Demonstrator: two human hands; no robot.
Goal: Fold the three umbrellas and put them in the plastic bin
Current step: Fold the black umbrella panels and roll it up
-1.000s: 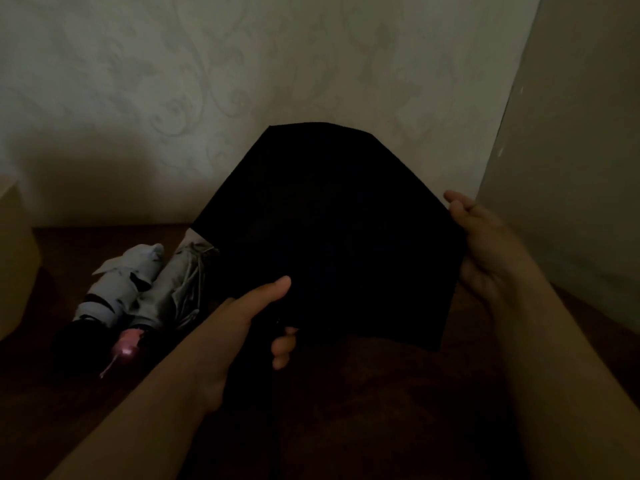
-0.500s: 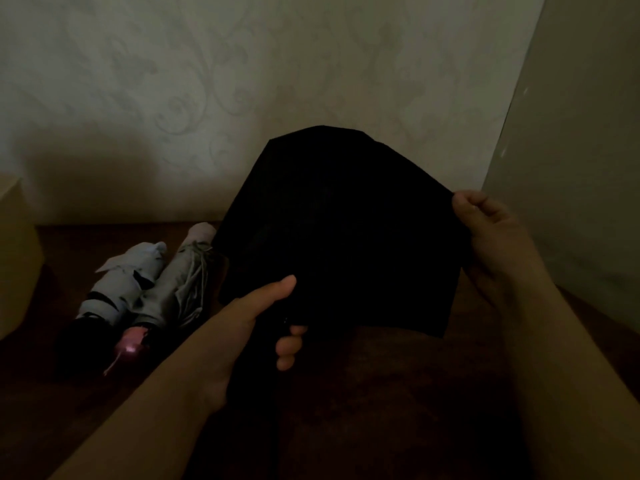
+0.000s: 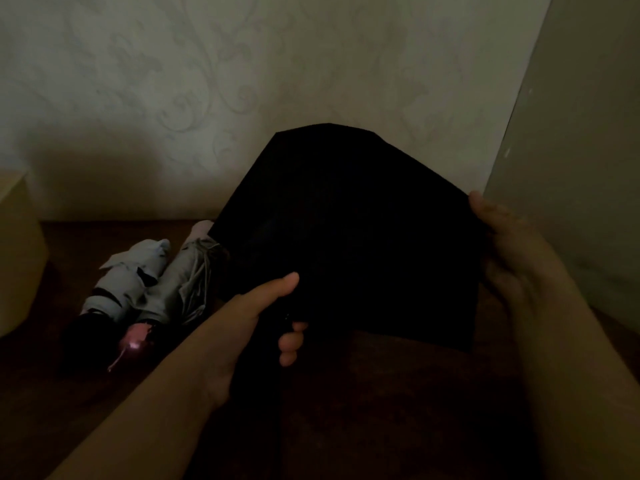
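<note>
black umbrella (image 3: 346, 237): handle lost in dark | bin (image 3: 17, 254): cut by left edge

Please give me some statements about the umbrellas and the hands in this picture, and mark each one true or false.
1. The left hand grips the black umbrella. True.
2. The right hand rests on the floor. False: it holds the black canopy's edge.
3. Two grey umbrellas lie on the floor, left of the black one. True.
4. The grey umbrellas are fully open. False: both are collapsed.

Black umbrella (image 3: 346, 237) canopy again flat, taut.
</note>
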